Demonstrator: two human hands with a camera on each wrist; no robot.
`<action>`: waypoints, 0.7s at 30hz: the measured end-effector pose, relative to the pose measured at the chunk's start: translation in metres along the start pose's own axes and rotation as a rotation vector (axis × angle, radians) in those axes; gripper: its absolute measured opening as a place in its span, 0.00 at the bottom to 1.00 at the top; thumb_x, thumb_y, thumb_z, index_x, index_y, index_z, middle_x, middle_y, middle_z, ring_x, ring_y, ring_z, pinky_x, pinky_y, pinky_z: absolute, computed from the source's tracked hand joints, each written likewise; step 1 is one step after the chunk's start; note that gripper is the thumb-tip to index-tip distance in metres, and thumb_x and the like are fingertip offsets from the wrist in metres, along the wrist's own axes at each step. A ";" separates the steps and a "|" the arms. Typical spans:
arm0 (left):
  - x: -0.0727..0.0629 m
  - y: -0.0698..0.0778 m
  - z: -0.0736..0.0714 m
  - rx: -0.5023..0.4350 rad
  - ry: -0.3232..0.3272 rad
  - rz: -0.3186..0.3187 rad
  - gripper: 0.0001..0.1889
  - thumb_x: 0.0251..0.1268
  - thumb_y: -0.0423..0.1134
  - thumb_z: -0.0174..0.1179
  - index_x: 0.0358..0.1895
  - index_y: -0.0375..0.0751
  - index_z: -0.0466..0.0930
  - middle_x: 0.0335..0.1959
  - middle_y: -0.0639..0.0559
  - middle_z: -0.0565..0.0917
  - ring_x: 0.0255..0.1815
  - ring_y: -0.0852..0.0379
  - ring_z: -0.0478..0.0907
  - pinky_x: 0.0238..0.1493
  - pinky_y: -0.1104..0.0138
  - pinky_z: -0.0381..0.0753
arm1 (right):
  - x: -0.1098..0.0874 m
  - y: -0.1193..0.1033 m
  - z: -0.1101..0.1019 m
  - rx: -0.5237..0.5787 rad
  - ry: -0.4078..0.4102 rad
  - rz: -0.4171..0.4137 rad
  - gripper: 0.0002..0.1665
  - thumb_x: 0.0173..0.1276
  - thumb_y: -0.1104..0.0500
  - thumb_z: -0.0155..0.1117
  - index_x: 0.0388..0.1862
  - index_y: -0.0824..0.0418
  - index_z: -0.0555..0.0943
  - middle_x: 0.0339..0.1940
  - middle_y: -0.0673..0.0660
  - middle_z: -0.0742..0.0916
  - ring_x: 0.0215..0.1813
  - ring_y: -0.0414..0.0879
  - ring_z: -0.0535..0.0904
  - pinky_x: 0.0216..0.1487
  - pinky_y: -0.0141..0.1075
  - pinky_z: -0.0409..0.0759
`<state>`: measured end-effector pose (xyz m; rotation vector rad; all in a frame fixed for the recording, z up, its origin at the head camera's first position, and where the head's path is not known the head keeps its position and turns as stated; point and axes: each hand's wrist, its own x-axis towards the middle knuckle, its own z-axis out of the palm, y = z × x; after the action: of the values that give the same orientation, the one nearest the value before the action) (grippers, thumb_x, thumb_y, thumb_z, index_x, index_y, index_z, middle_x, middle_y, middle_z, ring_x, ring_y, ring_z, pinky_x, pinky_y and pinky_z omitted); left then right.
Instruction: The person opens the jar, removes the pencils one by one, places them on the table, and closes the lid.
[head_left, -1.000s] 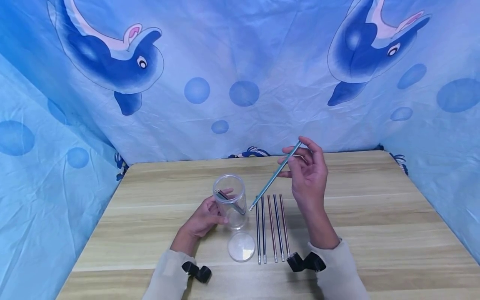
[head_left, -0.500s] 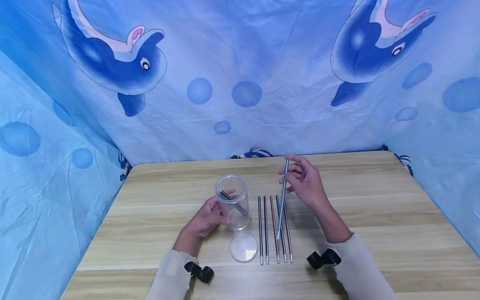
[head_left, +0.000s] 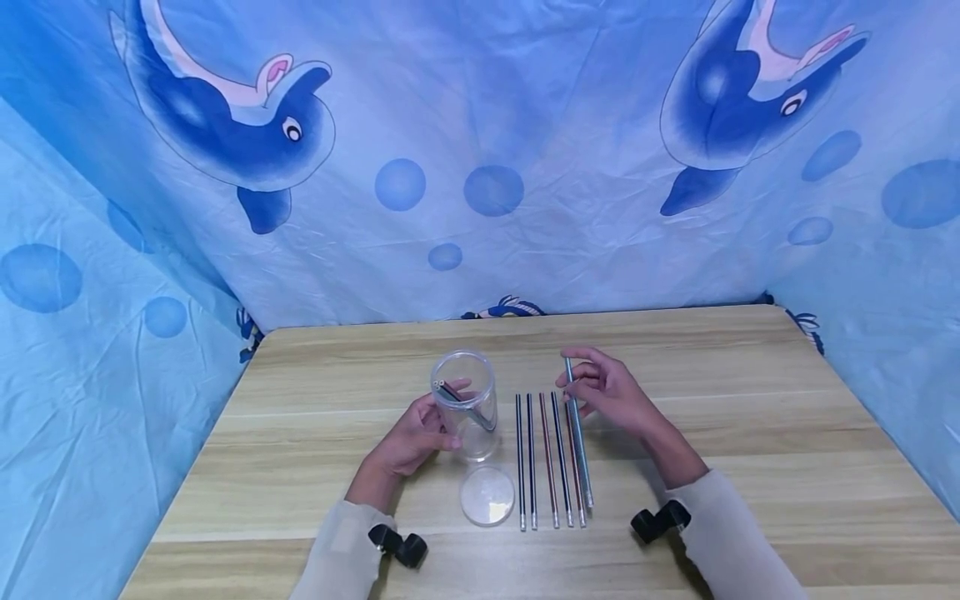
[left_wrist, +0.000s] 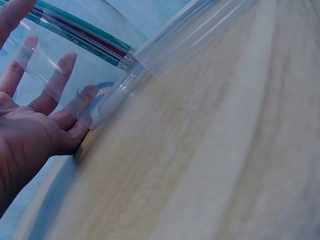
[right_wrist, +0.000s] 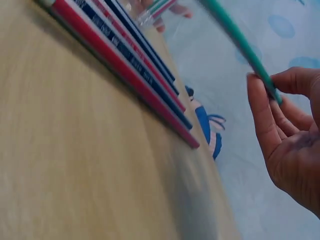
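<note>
Green pencil (right_wrist: 241,45) — in the right hand (head_left: 611,392)

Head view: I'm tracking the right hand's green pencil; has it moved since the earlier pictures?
Yes. The green pencil moved right and down: its lower end went from left of the pencil row to right of it.

Surface: light wood-grain panel (head_left: 322,400) with paler and browner bands running parallel to the far edge.
Back wall: creased blue fabric (head_left: 585,250) rising behind the far edge.
Side walls: paler blue fabric beyond the left edge (head_left: 97,392) and right edge (head_left: 892,333).
Prints: two dolphins (head_left: 247,133), round blue spots (head_left: 400,184), a dark-blue-and-white rope-like motif (head_left: 512,307) at the far edge's middle.
Light: fairly even, soft sheen on the fabric.
</note>
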<state>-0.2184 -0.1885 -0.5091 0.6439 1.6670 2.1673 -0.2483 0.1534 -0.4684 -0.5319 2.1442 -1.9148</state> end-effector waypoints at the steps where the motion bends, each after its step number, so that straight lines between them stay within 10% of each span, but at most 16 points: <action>1: 0.000 0.000 0.000 0.000 -0.001 0.001 0.44 0.47 0.26 0.72 0.72 0.36 0.64 0.67 0.45 0.76 0.75 0.49 0.62 0.73 0.68 0.57 | 0.000 0.003 -0.002 -0.004 -0.003 0.012 0.30 0.73 0.67 0.58 0.71 0.65 0.65 0.50 0.74 0.83 0.46 0.66 0.82 0.33 0.43 0.86; 21: 0.000 -0.003 -0.002 -0.020 0.003 0.006 0.45 0.47 0.24 0.72 0.73 0.31 0.62 0.65 0.46 0.78 0.72 0.51 0.66 0.72 0.67 0.59 | -0.002 0.029 -0.012 -0.119 -0.003 0.185 0.31 0.68 0.69 0.59 0.70 0.69 0.66 0.50 0.70 0.77 0.43 0.54 0.81 0.38 0.44 0.87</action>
<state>-0.2194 -0.1894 -0.5122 0.6414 1.6447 2.1873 -0.2542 0.1674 -0.4953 -0.3429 2.2298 -1.6977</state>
